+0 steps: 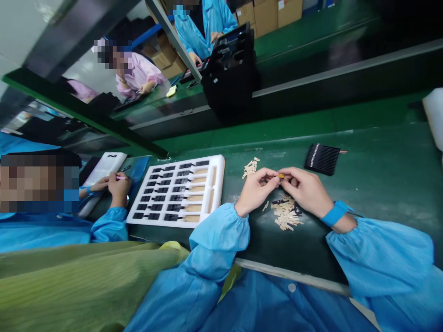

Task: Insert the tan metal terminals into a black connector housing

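My left hand [258, 186] and my right hand [304, 189] meet over the green table, fingertips pinched together on one small yellowish part [281, 175]. Below them lies a heap of small tan strips [286, 214] with a few black pieces among them. A smaller scatter of tan strips [249, 167] lies just beyond my left hand. To the left sits a white foam tray [217, 184] holding rows of black components and tan slots. A black ridged strip of parts [322, 159] lies beyond my right hand.
A co-worker in a blue sleeve on the left holds a pink pen [121, 177] over a white tray [104, 167]. A stack of black trays [230, 69] stands at the back. Two more people work across the line. A white roll [435, 117] sits at the right edge.
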### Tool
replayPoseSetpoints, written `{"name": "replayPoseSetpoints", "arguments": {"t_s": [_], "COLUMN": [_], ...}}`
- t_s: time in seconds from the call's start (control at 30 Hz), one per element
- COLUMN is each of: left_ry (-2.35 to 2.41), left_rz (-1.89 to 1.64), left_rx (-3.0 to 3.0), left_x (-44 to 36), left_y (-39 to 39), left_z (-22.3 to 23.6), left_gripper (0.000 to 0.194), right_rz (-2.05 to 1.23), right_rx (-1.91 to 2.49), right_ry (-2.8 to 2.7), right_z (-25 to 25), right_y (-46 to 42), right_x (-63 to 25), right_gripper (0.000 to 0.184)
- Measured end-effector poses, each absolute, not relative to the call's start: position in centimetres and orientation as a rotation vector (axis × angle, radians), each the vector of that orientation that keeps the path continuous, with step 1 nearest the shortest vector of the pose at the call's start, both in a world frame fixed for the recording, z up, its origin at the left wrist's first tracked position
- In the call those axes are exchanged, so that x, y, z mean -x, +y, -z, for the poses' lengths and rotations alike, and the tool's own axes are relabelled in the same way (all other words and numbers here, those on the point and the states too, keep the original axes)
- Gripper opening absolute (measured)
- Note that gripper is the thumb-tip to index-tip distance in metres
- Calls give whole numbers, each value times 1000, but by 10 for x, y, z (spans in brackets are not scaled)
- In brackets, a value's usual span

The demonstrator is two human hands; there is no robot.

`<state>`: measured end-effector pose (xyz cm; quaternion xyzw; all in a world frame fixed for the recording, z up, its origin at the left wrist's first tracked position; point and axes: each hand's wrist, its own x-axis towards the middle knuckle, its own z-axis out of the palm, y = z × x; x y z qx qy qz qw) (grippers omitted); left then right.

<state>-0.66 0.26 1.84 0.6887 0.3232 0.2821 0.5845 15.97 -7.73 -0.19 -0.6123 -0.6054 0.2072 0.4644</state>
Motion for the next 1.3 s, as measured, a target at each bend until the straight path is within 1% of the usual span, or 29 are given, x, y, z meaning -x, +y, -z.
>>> {"name": "replayPoseSetpoints", "arguments": {"t_s": [0.03,0.07,0.17,0.3,0.4,0.5,0.57,0.63,0.7,0.77,0.93,1.0,1.13,1.23,1.3], "left_ry": [749,759,833,892,899,886,848,805,782,787,841,804,661,657,686], "left_rz": [-655,-669,-795,-940,-960,-1007,-1076,-1147,-1213,-1258,-1190,-1188,-1190,-1097,-1079], "left_rx": [-1584,-1559,-1471,-1432,-1502,-1707,-1941,-2138,-2235,-2295,-2518,-2596,-2665,-2709,-2678], "left_x": [7,7,7,6,6,6,7,8,8,9,13,15,17,16,15], "left_y": [2,3,5,7,6,3,1,0,-1,0,4,5,5,5,5], "left_z": [-19,-19,-18,-13,-12,-14,-16,-18,-18,-16,-11,-10,-9,-9,-9], "left_gripper": [29,31,34,34,30,18,10,5,5,6,12,13,14,15,19], "right_rz": [-492,-471,-428,-442,-399,-416,-493,-542,-540,-540,-583,-668,-985,-1261,-1322], "right_rx": [1521,1542,1564,1469,1480,1557,1614,1633,1581,1499,1550,1565,1506,1441,1408], "right_ry": [-1481,-1470,-1471,-1586,-1535,-1324,-1179,-1166,-1280,-1376,-1225,-1124,-1022,-843,-718], "right_z": [2,2,5,7,5,3,1,-1,-2,-1,1,-3,-15,-20,-22], "right_y": [-77,-77,-76,-76,-76,-76,-76,-76,-76,-76,-74,-73,-75,-76,-76], "right_x": [-160,-160,-160,-159,-159,-162,-165,-166,-167,-166,-171,-173,-172,-170,-171], "right_gripper": [18,18,22,32,27,18,19,24,26,24,24,24,43,41,36]}}
